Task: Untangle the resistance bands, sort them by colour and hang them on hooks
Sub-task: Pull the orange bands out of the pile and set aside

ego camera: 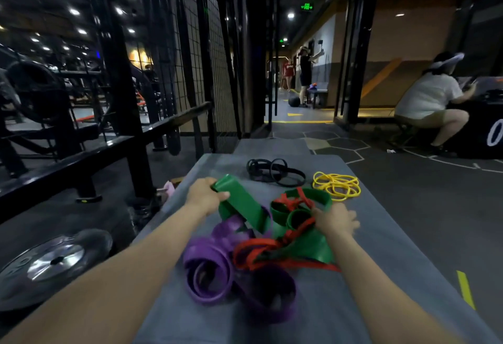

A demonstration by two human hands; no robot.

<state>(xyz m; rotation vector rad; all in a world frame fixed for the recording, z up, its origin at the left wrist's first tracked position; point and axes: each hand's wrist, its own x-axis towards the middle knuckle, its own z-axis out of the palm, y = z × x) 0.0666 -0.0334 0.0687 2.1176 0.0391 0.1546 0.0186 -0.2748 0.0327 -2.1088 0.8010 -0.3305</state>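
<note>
The grey surface (381, 262) carries my tangle (261, 251) of purple, red and green bands. My left hand (205, 196) grips a wide green band (242, 204) — fingers curled round its end. My right hand (336, 221) rests on the tangle, blurred — grip unclear. Black bands (275, 170) and yellow bands (337, 186) lie beyond.

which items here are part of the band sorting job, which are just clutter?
Job:
- green bands, left hand grips one
- red bands, right hand on the tangle
- purple bands
- yellow bands, apart
- black bands, apart
- grey mat

Clutter:
- weight plate
- black ball
</note>
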